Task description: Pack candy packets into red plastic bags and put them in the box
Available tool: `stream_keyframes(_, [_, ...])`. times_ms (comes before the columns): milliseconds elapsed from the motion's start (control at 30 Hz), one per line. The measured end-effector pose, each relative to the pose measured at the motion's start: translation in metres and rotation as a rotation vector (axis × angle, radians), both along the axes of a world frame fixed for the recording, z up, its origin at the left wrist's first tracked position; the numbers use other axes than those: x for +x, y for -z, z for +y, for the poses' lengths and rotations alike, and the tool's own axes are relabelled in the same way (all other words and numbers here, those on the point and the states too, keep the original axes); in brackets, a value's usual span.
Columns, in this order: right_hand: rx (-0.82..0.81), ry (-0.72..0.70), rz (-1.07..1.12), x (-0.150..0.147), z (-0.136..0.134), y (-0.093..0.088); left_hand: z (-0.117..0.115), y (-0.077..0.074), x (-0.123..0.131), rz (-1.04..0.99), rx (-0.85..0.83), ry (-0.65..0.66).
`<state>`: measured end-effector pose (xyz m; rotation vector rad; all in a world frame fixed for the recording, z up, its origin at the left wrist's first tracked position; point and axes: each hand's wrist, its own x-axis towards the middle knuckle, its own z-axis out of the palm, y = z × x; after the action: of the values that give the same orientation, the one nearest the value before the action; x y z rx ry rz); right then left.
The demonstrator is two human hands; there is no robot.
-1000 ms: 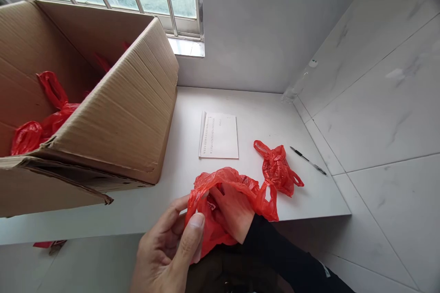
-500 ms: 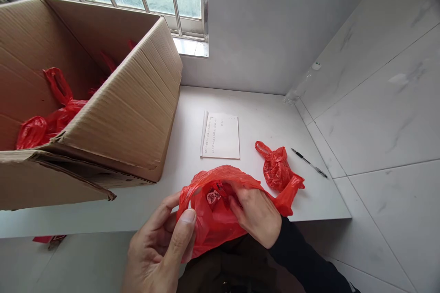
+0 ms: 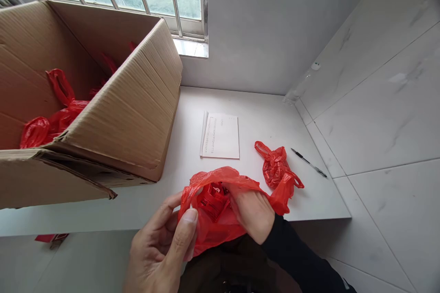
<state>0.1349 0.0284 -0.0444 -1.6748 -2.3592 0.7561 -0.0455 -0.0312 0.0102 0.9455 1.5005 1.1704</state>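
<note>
A thin red plastic bag [image 3: 220, 240] hangs open-mouthed in front of the table's near edge. My left hand [image 3: 168, 238] pinches the left side of its rim between thumb and fingers. Inside the bag lies a red packet with dark print [image 3: 213, 203]. My right hand [image 3: 252, 213] reaches into the bag from the right, and its fingers are hidden by the plastic and the contents. Just beyond, a knotted red bag [image 3: 275, 169] rests on the table, close to the open bag's right handle.
A large cardboard box [image 3: 127, 100] with red bags [image 3: 68, 112] inside stands at left. On the white table [image 3: 192, 100] are a notebook with rows of writing [image 3: 222, 135], a pen [image 3: 309, 163] and a clear plastic bottle [image 3: 300, 84] in the corner. A barred window is behind.
My right hand has gone deeper into the bag, so its fingers no longer show. The packet inside has turned, with its pale label out of sight. My left hand keeps its hold.
</note>
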Motion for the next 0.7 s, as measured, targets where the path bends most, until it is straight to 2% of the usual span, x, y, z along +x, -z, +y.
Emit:
stream_keyframes(167, [0.025,0.021,0.086,-0.001,0.018,0.025,0.002,0.003,0.004,0.071,0.009,0.073])
stream_keyframes(267, [0.028,0.036,0.067,-0.003,0.022,0.032,0.002,0.004,0.007,0.073,0.001,0.097])
stream_keyframes(400, [0.080,0.055,0.042,0.003,0.017,0.030,0.002,0.001,0.007,0.048,-0.002,0.048])
stream_keyframes(533, [0.052,0.005,0.024,0.009,0.011,0.026,0.003,-0.002,0.006,0.029,0.006,0.017])
stream_keyframes(700, [0.056,-0.010,-0.008,0.013,0.005,0.027,0.001,0.002,0.007,0.023,-0.015,0.024])
